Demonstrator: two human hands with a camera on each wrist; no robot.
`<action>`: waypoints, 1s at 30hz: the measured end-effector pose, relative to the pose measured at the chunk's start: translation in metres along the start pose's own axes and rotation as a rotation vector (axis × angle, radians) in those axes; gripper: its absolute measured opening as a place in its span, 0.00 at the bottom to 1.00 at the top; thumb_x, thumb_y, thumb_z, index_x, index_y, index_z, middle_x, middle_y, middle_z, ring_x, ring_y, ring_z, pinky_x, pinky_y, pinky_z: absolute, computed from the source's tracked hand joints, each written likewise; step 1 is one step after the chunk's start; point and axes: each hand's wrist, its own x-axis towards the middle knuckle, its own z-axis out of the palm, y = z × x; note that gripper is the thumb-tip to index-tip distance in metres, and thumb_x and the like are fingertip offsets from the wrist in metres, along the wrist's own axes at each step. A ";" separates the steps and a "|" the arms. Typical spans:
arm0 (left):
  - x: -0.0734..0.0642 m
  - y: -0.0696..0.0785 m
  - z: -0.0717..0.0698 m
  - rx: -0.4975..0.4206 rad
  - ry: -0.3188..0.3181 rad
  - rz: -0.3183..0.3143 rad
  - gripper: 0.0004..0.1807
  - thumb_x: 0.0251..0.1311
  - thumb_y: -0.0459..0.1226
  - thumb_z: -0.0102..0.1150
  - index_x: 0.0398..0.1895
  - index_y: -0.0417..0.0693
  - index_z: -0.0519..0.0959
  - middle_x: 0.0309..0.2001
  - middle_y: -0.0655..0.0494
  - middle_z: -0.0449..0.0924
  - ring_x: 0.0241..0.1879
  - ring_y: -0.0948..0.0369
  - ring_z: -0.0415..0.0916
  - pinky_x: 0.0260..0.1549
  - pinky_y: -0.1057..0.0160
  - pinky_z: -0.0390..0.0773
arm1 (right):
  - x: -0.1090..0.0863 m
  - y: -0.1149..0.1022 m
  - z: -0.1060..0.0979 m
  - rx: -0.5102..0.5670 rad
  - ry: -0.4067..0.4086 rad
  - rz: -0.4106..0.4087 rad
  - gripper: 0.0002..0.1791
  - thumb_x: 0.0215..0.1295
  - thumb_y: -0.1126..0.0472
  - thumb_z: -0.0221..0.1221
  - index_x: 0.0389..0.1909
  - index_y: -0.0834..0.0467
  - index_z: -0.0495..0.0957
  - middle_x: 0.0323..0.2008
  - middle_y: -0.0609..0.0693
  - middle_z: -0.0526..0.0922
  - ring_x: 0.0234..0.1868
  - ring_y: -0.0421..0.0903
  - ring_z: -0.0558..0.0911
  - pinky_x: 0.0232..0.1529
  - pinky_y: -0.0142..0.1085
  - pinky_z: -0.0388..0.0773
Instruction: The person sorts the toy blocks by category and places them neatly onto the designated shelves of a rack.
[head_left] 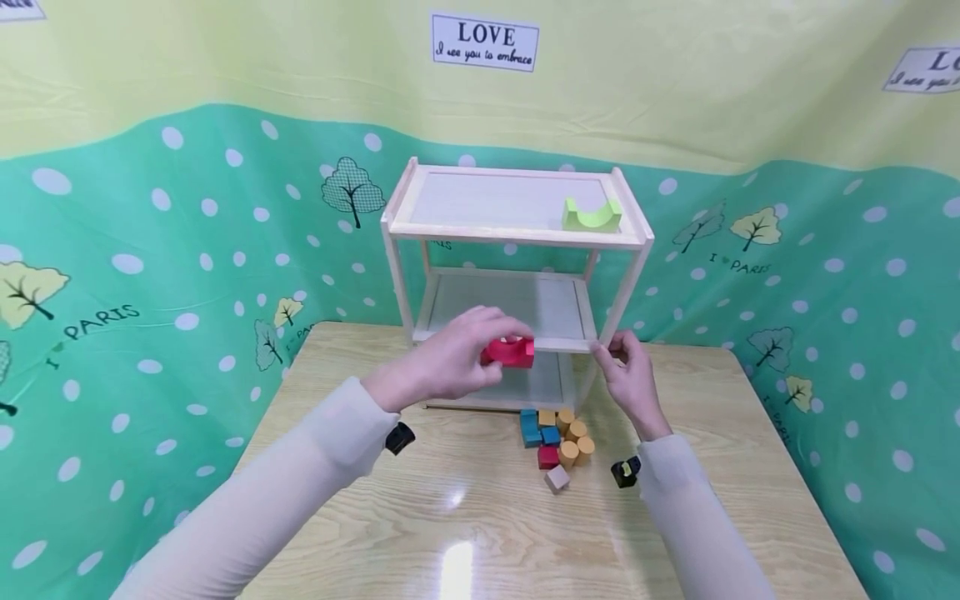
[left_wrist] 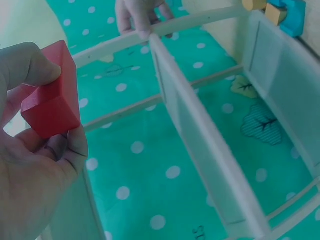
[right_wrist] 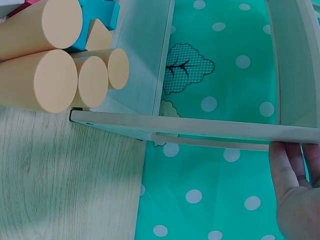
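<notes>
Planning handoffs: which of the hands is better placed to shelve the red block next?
Left, I'd judge: the left hand grips the red block in front of the shelf unit. The right hand holds the unit's front right post and would likely need to let go first.

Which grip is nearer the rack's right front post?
Right. The right grip pinches the right front post beside the middle shelf; the left grip is left of it, holding the red arch block.
</notes>
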 end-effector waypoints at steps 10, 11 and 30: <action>0.010 0.001 -0.026 0.011 0.035 0.031 0.26 0.47 0.25 0.60 0.54 0.48 0.77 0.45 0.56 0.77 0.45 0.60 0.69 0.39 0.63 0.72 | 0.000 -0.002 0.001 0.001 -0.009 -0.001 0.18 0.68 0.49 0.56 0.44 0.61 0.71 0.39 0.54 0.74 0.43 0.47 0.74 0.42 0.36 0.74; 0.012 0.001 -0.028 0.012 0.036 0.034 0.26 0.47 0.26 0.60 0.54 0.48 0.77 0.45 0.56 0.77 0.45 0.60 0.69 0.40 0.63 0.72 | 0.000 -0.002 0.001 -0.004 -0.008 0.000 0.18 0.68 0.49 0.55 0.44 0.61 0.71 0.39 0.54 0.74 0.43 0.47 0.74 0.42 0.35 0.74; 0.034 0.012 -0.066 0.022 0.030 0.077 0.25 0.50 0.26 0.58 0.55 0.47 0.76 0.47 0.54 0.77 0.45 0.61 0.70 0.41 0.64 0.72 | 0.003 0.001 -0.001 -0.013 -0.003 -0.007 0.16 0.68 0.52 0.55 0.44 0.63 0.70 0.39 0.54 0.74 0.43 0.46 0.74 0.42 0.34 0.73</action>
